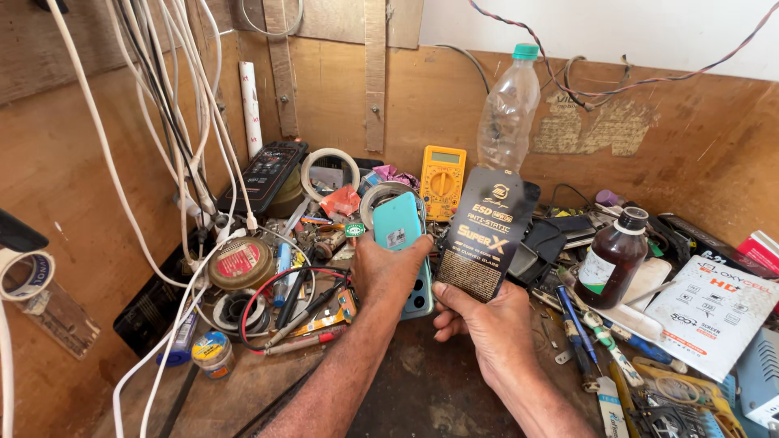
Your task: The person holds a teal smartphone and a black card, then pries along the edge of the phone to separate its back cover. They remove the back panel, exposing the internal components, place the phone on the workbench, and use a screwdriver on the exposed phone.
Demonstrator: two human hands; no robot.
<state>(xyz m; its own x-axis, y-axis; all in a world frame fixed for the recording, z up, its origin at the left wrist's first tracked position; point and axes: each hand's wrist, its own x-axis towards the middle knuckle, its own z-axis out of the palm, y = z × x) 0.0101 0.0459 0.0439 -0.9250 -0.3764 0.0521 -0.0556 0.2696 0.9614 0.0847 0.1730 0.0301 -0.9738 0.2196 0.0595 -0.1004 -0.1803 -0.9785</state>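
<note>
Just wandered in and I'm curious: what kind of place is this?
Probably a phone repair bench: the left hand holds a teal smartphone, near a yellow handheld multimeter and red and black probe leads.

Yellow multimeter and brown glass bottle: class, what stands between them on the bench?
In the head view, between the yellow multimeter and the brown glass bottle, the right hand holds up a black packet.

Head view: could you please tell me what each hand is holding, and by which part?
The left hand grips a teal phone around its lower half. The right hand pinches the bottom edge of a black packet.
</note>
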